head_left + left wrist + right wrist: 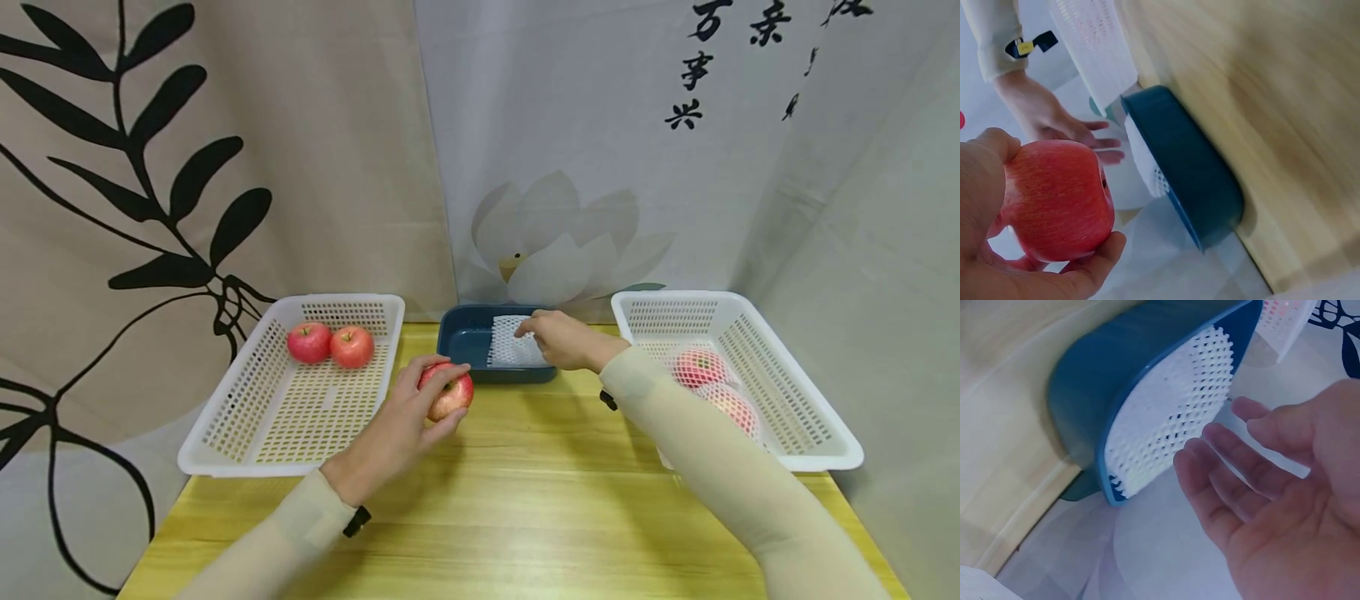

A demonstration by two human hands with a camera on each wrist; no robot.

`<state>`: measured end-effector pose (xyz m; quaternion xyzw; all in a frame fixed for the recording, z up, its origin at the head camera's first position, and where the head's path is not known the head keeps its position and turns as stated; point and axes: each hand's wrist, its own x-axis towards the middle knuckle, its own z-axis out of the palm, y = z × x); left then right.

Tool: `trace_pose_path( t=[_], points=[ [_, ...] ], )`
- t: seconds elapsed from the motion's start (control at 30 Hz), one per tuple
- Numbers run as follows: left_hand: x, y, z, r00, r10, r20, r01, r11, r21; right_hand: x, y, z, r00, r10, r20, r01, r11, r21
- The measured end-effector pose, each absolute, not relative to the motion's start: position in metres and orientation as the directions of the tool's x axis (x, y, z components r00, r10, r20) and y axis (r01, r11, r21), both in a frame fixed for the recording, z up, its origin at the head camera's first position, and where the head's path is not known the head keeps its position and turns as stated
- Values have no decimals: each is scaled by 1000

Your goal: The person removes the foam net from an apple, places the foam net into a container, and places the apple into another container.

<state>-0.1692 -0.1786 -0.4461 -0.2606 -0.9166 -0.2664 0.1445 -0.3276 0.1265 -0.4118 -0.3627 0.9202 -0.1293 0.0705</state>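
Note:
My left hand (401, 425) grips a red apple (450, 393) above the table, just in front of a dark blue bin (459, 373). In the left wrist view the fingers and thumb curl round that apple (1063, 200). White foam fruit nets (513, 346) lie flat inside the bin. Over the bin's right side hovers my right hand (564, 340). The right wrist view shows this hand (1272, 481) with loosely bent fingers and nothing between them, close to the foam nets (1179, 406).
A white basket (225, 454) on the left holds two bare red apples (331, 344). The white basket (821, 462) on the right holds apples in foam nets (712, 383), partly behind my right arm. All stand on a wooden table (525, 508), with a printed curtain (345, 167) behind.

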Motion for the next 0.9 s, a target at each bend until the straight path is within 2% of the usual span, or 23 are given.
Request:
trace_pose_path(
  t=[0.2, 0.5, 0.73, 0.9],
  points=[
    [-174, -189, -437, -817, 377, 437, 553, 729, 404, -321, 130, -404, -715, -699, 12, -671, 682, -291],
    [-179, -205, -427, -870, 311, 382, 462, 786, 411, -308, 138, -395, -700, -708, 90, -701, 658, -276],
    [-190, -220, -426, -847, 296, 442, 474, 795, 378, -297, 146, -391, -685, -716, 135, -722, 641, -259],
    [-195, -232, -422, -878, 253, 405, 419, 815, 399, -289, 152, -389, -672, -722, 165, -736, 630, -248]
  ],
)
